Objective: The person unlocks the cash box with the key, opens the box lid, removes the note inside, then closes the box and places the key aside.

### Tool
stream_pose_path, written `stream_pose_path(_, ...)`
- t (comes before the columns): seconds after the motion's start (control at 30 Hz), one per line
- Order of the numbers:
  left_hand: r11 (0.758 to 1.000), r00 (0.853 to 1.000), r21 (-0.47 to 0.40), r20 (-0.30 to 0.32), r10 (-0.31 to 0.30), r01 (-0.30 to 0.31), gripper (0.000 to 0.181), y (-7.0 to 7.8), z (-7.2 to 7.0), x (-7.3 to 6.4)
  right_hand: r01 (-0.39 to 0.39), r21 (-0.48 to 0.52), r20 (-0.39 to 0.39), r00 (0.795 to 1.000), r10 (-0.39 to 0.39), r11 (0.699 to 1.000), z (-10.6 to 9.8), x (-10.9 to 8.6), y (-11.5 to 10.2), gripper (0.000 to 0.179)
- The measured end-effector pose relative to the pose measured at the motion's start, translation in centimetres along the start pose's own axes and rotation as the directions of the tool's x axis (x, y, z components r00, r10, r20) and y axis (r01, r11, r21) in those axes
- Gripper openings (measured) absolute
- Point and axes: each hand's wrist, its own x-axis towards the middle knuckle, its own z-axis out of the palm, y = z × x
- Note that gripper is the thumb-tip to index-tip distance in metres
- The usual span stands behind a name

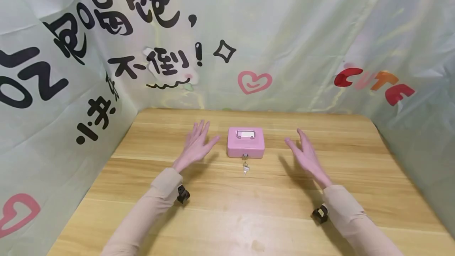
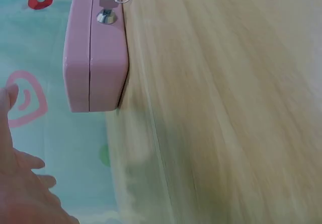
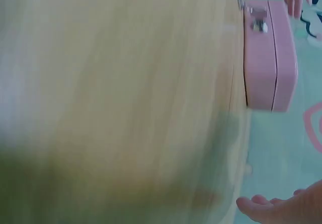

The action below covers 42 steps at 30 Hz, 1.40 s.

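A pink metal cash box [image 1: 246,143] with a folding handle [image 1: 246,134] on its lid stands closed on the wooden table. In its front lock sits a key [image 2: 108,2], and a ring with another key [image 1: 246,168] hangs from it. To the left of the box is my left hand [image 1: 194,147], held above the table with fingers spread and touching nothing. My right hand [image 1: 306,155] hovers on the other side, thumb apart from straight fingers. In the right wrist view the pink box [image 3: 261,58] shows its lock side, and part of my right hand [image 3: 287,209] is cut off.
The wooden table [image 1: 227,216] reaches a printed cloth [image 1: 284,42] at the back, which also hangs along both sides. Black lettering, a pink heart and the word CUTE are printed on it. Each forearm carries a small black device [image 1: 183,194] at the sleeve cuff.
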Motion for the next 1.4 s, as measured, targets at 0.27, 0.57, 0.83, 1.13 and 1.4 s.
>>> stream_pose_path(0.27, 0.949, 0.994, -0.312, 0.072, 0.079, -0.053, 0.096, 0.2, 1.1, 1.7, -0.128, 0.355, -0.006, 0.99, 0.14, 0.926, 3.0, -0.5, -1.8, 0.07)
stream_pose_path(0.57, 0.828, 0.979, -0.559, 0.188, 0.08, 0.04, 0.104, 1.3, 3.3, 3.2, -0.216, 0.49, 0.057, 0.975, 0.217, 0.844, 6.2, -0.8, -3.3, 0.051)
stream_pose_path(0.83, 0.803, 0.967, -0.596, 0.197, 0.164, -0.015, 0.105, 1.7, 3.8, 3.8, -0.279, 0.569, 0.107, 0.958, 0.267, 0.773, 7.7, -1.1, -3.8, 0.045)
stream_pose_path(1.13, 0.784, 0.975, -0.617, 0.126, 0.183, -0.068, 0.1, 1.8, 4.6, 3.7, -0.345, 0.662, 0.347, 0.928, 0.137, 0.665, 9.1, -1.0, -4.0, 0.042)
stream_pose_path(1.4, 0.773, 0.98, -0.632, 0.11, 0.165, -0.059, 0.103, 2.2, 4.8, 3.4, -0.362, 0.644, 0.351, 0.923, 0.161, 0.674, 9.4, -0.6, -3.7, 0.04)
